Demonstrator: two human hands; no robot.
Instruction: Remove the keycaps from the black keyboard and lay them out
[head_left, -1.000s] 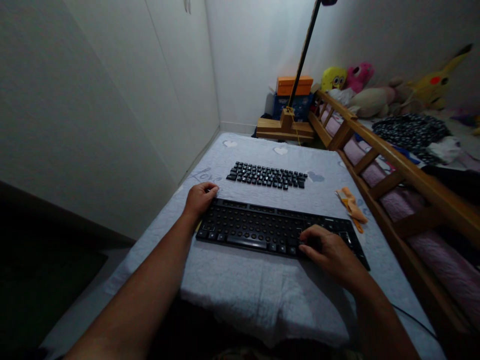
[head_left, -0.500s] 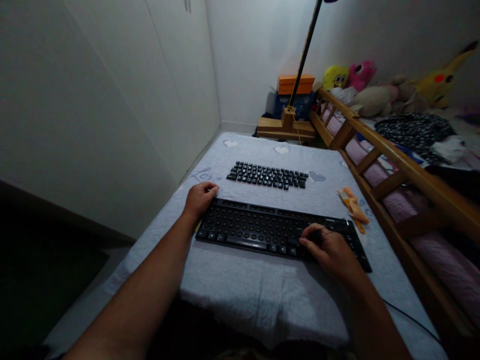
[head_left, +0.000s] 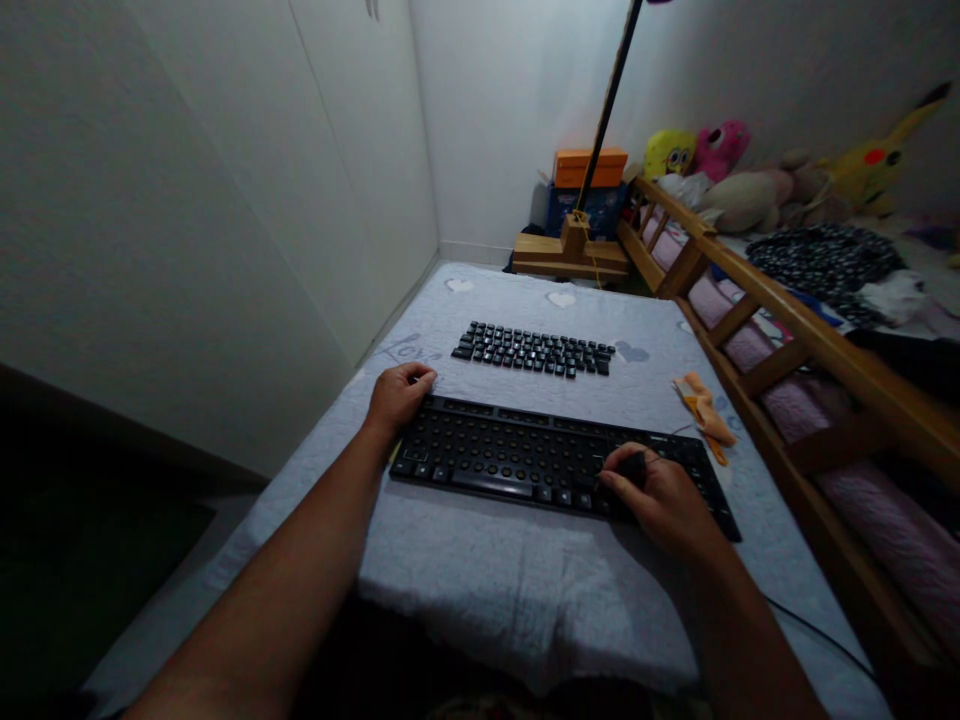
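A black keyboard (head_left: 495,445) lies on the cloth-covered table, most of its keycaps off, with the space bar and several bottom-row keys still on. My left hand (head_left: 400,393) rests at its upper left corner, fingers curled closed on the edge. Over the right part of the keyboard, my right hand (head_left: 656,497) is closed in a pinch round a small black tool with thin wire, which looks like a keycap puller (head_left: 636,467). The fingertips hide the spot beneath them. Beyond the keyboard, loose black keycaps (head_left: 532,350) lie in rows.
An orange cloth and a brush (head_left: 705,415) lie right of the keyboard. A black cable (head_left: 817,635) runs off the front right. The wooden bed rail (head_left: 780,300) borders the table's right side, a white cabinet (head_left: 300,200) the left. A wooden stand (head_left: 574,250) is behind.
The whole view has shifted very slightly. Both hands keep their places on the keyboard, and the keycap rows look the same.
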